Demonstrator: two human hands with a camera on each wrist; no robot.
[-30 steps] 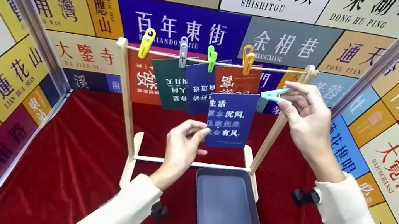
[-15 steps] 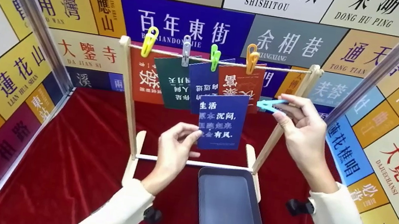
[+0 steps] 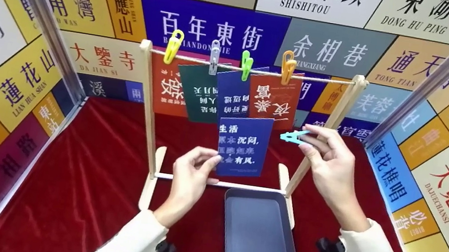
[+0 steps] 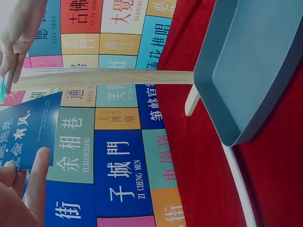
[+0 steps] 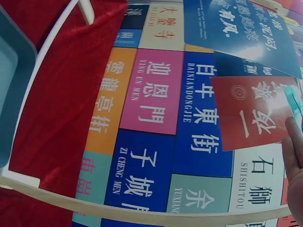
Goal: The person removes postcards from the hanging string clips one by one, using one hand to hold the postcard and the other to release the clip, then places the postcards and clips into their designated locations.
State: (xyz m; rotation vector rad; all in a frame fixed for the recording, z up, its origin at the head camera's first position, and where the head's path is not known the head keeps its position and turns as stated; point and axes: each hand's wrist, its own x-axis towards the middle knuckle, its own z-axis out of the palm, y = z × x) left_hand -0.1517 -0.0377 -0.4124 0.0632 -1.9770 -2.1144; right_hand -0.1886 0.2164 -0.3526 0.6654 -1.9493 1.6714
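Observation:
My left hand (image 3: 192, 176) pinches the left edge of a blue card (image 3: 242, 146) with white writing, held in front of a wooden rack. My right hand (image 3: 328, 167) grips a light-blue clothespin (image 3: 293, 136) by its handles, a short gap to the right of the card. From the rack's string (image 3: 316, 79) hang a red card (image 3: 165, 91), a green card (image 3: 197, 96), another blue card (image 3: 232, 94) and a second red card (image 3: 274, 98). Yellow (image 3: 173, 47), grey (image 3: 214, 57), green (image 3: 246, 65) and orange (image 3: 288, 67) clothespins hold them up.
A dark grey tray (image 3: 259, 236) lies on the red cloth (image 3: 66, 191) in front of the rack. Wooden posts (image 3: 329, 127) stand at both sides, with a white bar (image 3: 186, 178) low between them. Printed panels surround the cloth at the back and sides.
Both hands have come down, away from the string. The blue card has moved left and lower, and the light-blue clothespin has dropped with the right hand, uncovering more of the right-hand red card.

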